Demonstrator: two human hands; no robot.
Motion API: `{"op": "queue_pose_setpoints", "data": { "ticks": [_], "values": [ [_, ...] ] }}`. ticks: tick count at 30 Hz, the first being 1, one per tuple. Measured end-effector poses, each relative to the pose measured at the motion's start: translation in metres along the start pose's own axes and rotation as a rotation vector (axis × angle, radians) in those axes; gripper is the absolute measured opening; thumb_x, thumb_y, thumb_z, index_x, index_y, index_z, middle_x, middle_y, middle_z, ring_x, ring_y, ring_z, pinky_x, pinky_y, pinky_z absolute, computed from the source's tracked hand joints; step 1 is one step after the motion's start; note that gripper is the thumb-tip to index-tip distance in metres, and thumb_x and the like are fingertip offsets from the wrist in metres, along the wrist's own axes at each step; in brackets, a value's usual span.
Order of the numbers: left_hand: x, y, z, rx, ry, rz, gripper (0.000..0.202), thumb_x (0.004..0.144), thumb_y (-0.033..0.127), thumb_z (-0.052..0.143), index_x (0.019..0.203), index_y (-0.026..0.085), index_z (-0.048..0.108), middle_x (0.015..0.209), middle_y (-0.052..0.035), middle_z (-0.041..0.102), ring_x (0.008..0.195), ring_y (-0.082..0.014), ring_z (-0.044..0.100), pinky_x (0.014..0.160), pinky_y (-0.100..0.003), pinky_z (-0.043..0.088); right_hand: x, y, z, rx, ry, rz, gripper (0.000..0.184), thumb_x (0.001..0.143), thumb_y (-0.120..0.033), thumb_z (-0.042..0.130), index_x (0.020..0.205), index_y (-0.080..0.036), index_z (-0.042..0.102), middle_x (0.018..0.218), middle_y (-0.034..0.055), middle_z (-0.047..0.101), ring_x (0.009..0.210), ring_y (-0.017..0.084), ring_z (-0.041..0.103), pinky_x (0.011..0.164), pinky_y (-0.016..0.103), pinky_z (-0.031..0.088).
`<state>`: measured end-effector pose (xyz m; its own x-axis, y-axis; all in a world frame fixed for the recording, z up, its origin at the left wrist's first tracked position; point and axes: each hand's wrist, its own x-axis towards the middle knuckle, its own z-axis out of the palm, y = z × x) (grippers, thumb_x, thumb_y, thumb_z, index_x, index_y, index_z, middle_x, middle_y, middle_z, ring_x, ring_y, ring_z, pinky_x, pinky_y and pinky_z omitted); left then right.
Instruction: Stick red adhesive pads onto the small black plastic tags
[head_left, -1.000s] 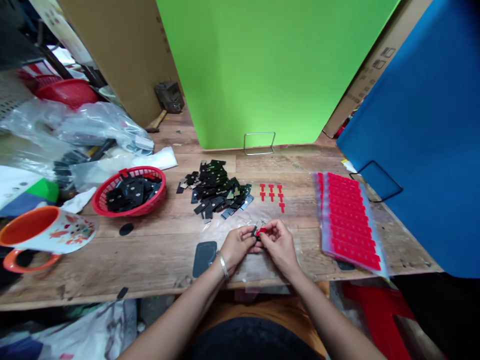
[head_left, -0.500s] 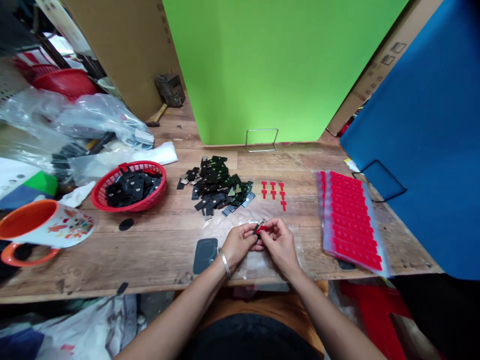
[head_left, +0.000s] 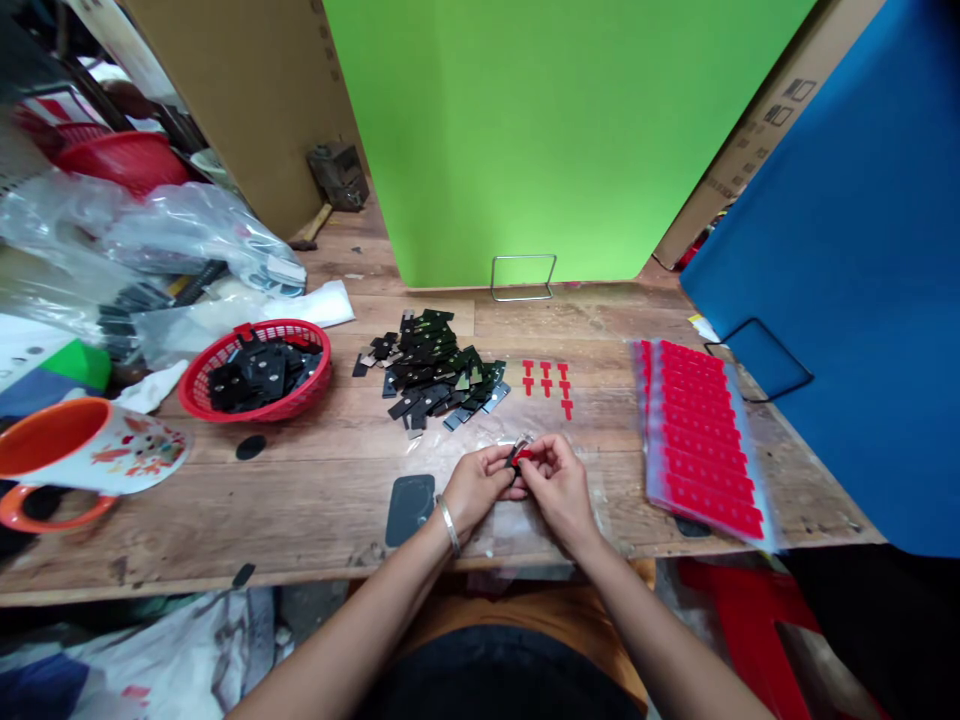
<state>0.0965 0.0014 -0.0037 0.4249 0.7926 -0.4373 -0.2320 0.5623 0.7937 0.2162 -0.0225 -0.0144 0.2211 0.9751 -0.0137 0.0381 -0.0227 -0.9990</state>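
Both my hands meet above the near middle of the wooden table (head_left: 300, 500). My left hand (head_left: 480, 487) pinches a small black plate (head_left: 514, 455) with a metal end. My right hand (head_left: 559, 487) pinches a small red T-shaped sticker (head_left: 525, 456) against that plate. Just beyond the hands lies a heap of the same black plates (head_left: 431, 372). Several loose red stickers (head_left: 547, 381) lie in rows to the right of the heap. Clear plastic film (head_left: 517, 525) lies under my hands.
A red basket (head_left: 259, 370) with black plates stands left of the heap. Sheets of red stickers (head_left: 697, 435) lie at the right. An orange-and-white mug (head_left: 82, 455) sits at the far left near plastic bags (head_left: 172, 240). A dark pad (head_left: 411, 507) lies by my left wrist. Green (head_left: 555, 130) and blue (head_left: 847, 280) boards stand behind.
The hands have stayed together on the plate and sticker, with only small finger movement. The view has shifted slightly.
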Motion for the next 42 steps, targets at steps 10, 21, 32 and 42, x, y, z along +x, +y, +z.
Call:
{"op": "queue_pose_setpoints", "data": {
  "ticks": [10, 21, 32, 42],
  "values": [
    [-0.004, 0.006, 0.004, 0.011, -0.002, 0.009, 0.031, 0.070, 0.016, 0.063, 0.100, 0.010, 0.060, 0.086, -0.0085, 0.068, 0.070, -0.0148, 0.065, 0.066, -0.025, 0.053, -0.001, 0.001, 0.001, -0.036, 0.005, -0.014, 0.011, 0.075, -0.025, 0.057, 0.082, -0.020, 0.049, 0.068, -0.0028, 0.055, 0.049, 0.010, 0.053, 0.044, 0.020, 0.041],
    [-0.004, 0.001, 0.009, 0.035, 0.115, 0.054, 0.030, 0.070, 0.023, 0.065, 0.095, 0.009, 0.061, 0.075, -0.0068, 0.068, 0.059, -0.0122, 0.063, 0.057, -0.023, 0.052, -0.003, -0.013, -0.006, -0.304, 0.108, -0.231, 0.007, 0.079, -0.025, 0.053, 0.078, -0.019, 0.057, 0.098, 0.0070, 0.054, 0.087, 0.018, 0.054, 0.073, 0.028, 0.044],
    [-0.002, -0.002, 0.005, 0.027, 0.091, 0.033, 0.035, 0.068, 0.024, 0.066, 0.099, 0.010, 0.061, 0.080, -0.0087, 0.068, 0.058, -0.0124, 0.064, 0.058, -0.023, 0.052, 0.006, -0.006, -0.003, -0.243, 0.104, -0.159, 0.006, 0.080, -0.024, 0.052, 0.076, -0.020, 0.054, 0.081, 0.0018, 0.051, 0.067, 0.014, 0.049, 0.061, 0.026, 0.042],
    [-0.003, -0.001, 0.006, 0.033, 0.093, 0.053, 0.037, 0.067, 0.026, 0.067, 0.100, 0.010, 0.061, 0.080, -0.0090, 0.069, 0.059, -0.0138, 0.064, 0.057, -0.024, 0.052, 0.007, -0.009, -0.003, -0.267, 0.105, -0.161, 0.006, 0.077, -0.024, 0.054, 0.073, -0.020, 0.053, 0.075, 0.0005, 0.052, 0.066, 0.014, 0.048, 0.061, 0.025, 0.041]
  ]
}}
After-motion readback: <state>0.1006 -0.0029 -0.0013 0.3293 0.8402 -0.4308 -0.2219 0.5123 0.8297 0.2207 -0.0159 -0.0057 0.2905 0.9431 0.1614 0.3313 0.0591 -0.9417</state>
